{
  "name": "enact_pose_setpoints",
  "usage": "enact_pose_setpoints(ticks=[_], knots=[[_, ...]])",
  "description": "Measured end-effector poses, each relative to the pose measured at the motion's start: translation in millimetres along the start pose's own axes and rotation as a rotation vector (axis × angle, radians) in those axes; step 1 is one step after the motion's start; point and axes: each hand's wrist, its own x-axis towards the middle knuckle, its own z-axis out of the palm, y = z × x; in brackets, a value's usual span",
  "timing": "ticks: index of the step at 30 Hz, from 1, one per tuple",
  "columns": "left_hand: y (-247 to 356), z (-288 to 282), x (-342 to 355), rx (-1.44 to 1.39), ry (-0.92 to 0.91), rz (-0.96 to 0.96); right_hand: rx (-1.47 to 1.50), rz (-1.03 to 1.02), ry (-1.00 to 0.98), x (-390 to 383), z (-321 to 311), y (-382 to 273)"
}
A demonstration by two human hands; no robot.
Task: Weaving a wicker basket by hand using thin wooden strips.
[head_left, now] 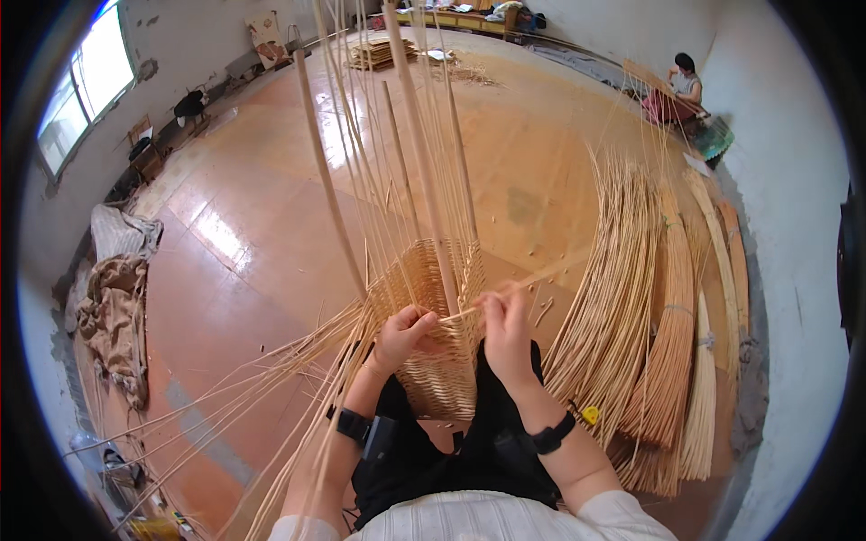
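Observation:
A half-woven wicker basket (437, 386) stands between my knees, its near wall facing me. Thick wooden poles (420, 149) and many thin upright rods rise from it. With thumb and fingers closed, my left hand (406, 337) pinches a pale wicker rod (464, 314) at the near rim. The same rod runs across to my right hand (507, 335), whose fingers are closed on it just right of the rim. A length of wicker trails beyond that hand to the right. Fingertip details are partly hidden.
Loose wicker rods (262, 374) fan out to the lower left. Large wicker bundles (615, 298) lie at my right, beside a yellow tape measure (590, 415). Crumpled cloth (115, 311) lies by the left wall. Another person (683, 90) sits at the far right, near more wicker.

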Motion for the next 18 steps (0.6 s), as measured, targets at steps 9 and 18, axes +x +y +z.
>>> enact_pose_setpoints(ticks=[9,18], knots=[[-20.2,3.3,13.5,0.039,0.208,0.094,-0.208,-0.221,-0.079,83.0,62.6,-0.7],[5.3,2.5,-5.5,-0.119,0.152,-0.057,0.922,0.269,0.242,9.8,22.2,42.2]])
